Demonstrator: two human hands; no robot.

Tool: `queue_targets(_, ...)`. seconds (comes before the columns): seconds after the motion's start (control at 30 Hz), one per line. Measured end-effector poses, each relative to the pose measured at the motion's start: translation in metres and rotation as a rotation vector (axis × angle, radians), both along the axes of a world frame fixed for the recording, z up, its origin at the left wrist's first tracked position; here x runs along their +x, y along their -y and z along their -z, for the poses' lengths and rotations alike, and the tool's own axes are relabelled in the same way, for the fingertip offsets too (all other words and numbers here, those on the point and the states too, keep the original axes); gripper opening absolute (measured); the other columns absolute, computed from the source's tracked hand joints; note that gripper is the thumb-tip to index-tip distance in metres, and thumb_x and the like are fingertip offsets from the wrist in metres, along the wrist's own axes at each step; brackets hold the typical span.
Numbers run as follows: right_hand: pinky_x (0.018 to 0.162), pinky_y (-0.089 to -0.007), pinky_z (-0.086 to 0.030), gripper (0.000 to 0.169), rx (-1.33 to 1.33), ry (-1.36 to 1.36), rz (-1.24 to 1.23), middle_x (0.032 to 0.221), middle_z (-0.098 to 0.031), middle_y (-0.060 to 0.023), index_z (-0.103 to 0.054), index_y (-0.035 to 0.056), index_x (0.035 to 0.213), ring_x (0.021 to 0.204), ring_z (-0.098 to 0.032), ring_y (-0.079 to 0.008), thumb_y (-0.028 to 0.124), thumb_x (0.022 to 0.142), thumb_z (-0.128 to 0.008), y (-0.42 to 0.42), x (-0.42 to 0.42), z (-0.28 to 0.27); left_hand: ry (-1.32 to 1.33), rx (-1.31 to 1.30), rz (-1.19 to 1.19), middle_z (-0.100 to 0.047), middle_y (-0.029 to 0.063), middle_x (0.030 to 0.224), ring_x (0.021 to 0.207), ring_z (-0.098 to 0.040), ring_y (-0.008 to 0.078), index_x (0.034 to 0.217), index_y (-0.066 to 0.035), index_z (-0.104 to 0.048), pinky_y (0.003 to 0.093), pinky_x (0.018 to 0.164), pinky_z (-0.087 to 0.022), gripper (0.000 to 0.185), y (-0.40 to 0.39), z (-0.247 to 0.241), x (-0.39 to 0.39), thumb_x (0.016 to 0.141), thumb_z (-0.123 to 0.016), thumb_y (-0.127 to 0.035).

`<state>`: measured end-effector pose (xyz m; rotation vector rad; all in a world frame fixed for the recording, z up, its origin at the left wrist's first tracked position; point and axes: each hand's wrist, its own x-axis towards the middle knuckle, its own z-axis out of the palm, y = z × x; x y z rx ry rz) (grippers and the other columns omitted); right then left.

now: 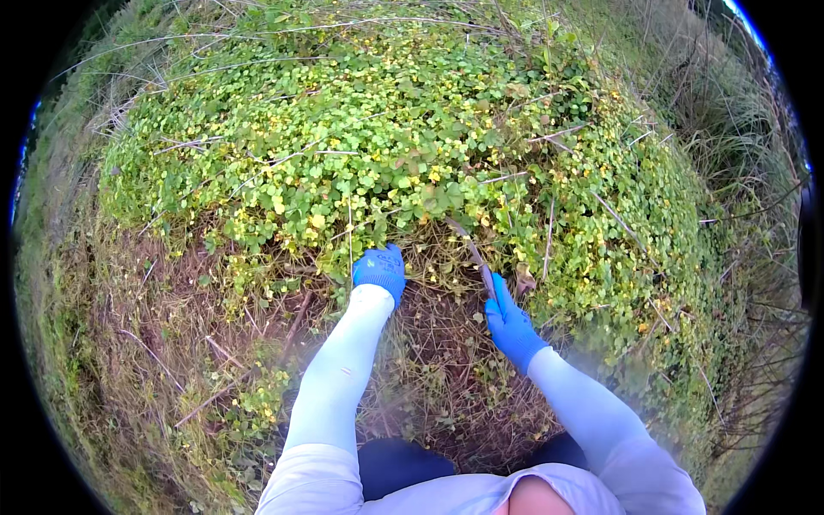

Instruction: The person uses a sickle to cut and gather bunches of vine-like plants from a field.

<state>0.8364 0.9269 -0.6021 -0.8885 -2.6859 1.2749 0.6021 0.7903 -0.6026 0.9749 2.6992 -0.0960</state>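
Note:
My left hand [381, 270], in a blue knit work glove, presses into the front edge of a dense mat of low green and yellow leafy plants [360, 154]; its fingers are hidden, so whether it grips stems cannot be seen. To the right, my right hand [512, 322], gloved alike, is closed around the near end of a long, narrow, dark, slightly curved tool, perhaps a sickle [477, 254]. The tool slants away up and left, its far end among the stems and leaves. A brown withered leaf [525, 279] lies just right of it.
Reddish-brown soil with dry stems [444, 360] lies between my arms and my knees. Dry sticks [299, 322] are strewn at the left and over the leaves. Tall grass [740, 141] and thin bare branches stand at the right rim.

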Motion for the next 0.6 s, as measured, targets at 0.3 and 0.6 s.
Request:
queue_targets(0.3,0.092,-0.0371,-0.047,0.064,0.023,0.122,-0.090,0.150,-0.042,-0.0193,-0.014,0.0072,0.156,0.105,-0.062,-0.0269,0.024,0.102,-0.043,0.055,0.225,0.001,0.072,0.045,0.253,-0.069,0.0146,0.103,0.095,-0.068,0.0321,0.111,-0.007,-0.059,0.0437,0.079,-0.056,0.025,0.018,0.008,0.026,0.089,-0.058,-0.017)
queue_targets(0.6,0.074,-0.0411,-0.047,0.061,-0.062,0.208,0.069,0.089,-0.061,-0.0174,-0.019,0.0218,0.157,0.072,-0.056,-0.0259,0.033,0.102,-0.043,-0.026,-0.025,-0.005,0.046,0.238,0.287,-0.068,0.0134,0.098,0.092,-0.067,0.0330,0.109,-0.010,-0.058,0.0461,0.078,-0.054,0.026,0.003,0.032,0.021,0.088,-0.060,-0.024)
